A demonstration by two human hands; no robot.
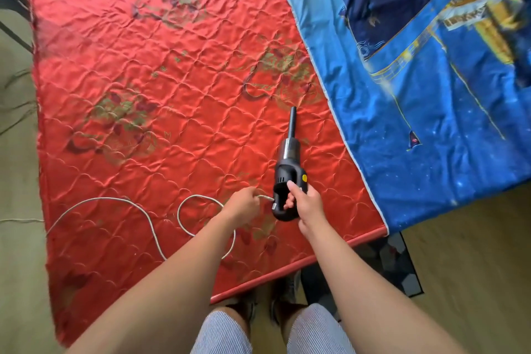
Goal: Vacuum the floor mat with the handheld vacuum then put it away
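The right hand point(308, 205) gripped the black handheld vacuum point(287, 175) near the front edge of the red quilted mat point(149, 100). The left hand point(244, 205) pinched the white cord point(198, 196). A blue blanket point(431, 100) covered the mat's right side.

Cable point(149, 221) left of vacuum point(287, 178)

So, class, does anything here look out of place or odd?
A white cable lies looped across the red mat, a snag risk; the left hand pinches its end beside the vacuum the right hand holds.
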